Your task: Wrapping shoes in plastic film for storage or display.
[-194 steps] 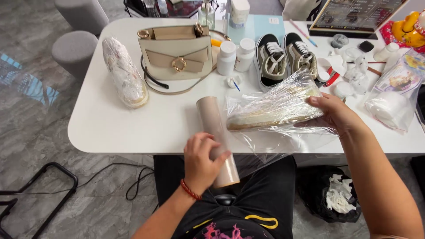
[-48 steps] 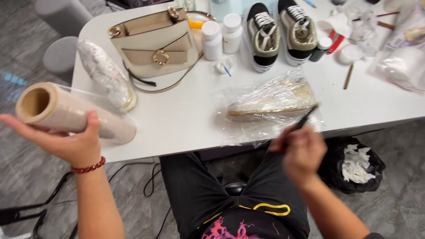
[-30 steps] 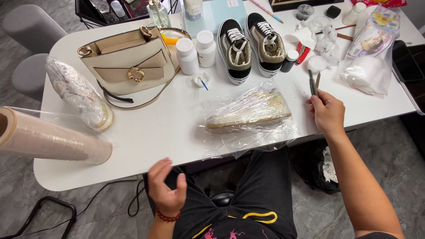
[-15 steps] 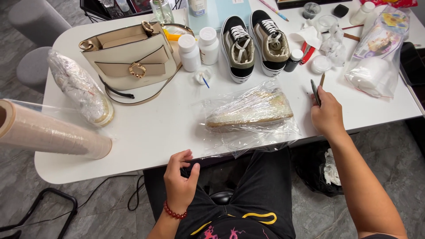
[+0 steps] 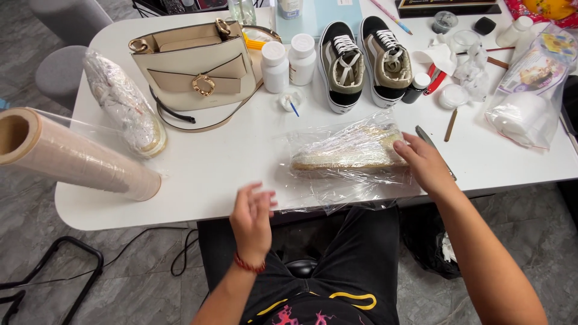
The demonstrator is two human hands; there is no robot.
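Head view, the only one: the wrapped shoe (image 5: 349, 153) lies on its side near the front edge of the white table (image 5: 241, 162), sole toward the person, in clear film whose loose skirt (image 5: 337, 192) spreads out to the table edge.

The right hand (image 5: 421, 162) rests on the shoe's right end, fingers curled lightly over the film. It is contact, not a full grip. The left hand (image 5: 253, 213) hovers at the table edge just left of the film skirt, fingers spread, blurred, holding nothing.

Handling, as a judgement: the shoe is probably light, with a stiff sole and a softer upper. The film looks slick and clingy, tears easily, and bunches if pulled by the skirt. Best hold is across the sole and sides, not the loose film.

Packages by place:
- Film roll (image 5: 78, 156), tan cardboard core, overhangs the left table edge.
- 2nd film-wrapped shoe (image 5: 123, 105), white, far left.
- 2 white bottles (image 5: 288, 63) with white caps, centre rear, beside the cream handbag (image 5: 195, 72).
- Small black bottle (image 5: 415, 89), white cap, right of the pair of black-and-olive sneakers (image 5: 364, 63).
- Clear bag (image 5: 521, 111) of white contents, right edge; printed colourful pouch (image 5: 536, 66) behind it.
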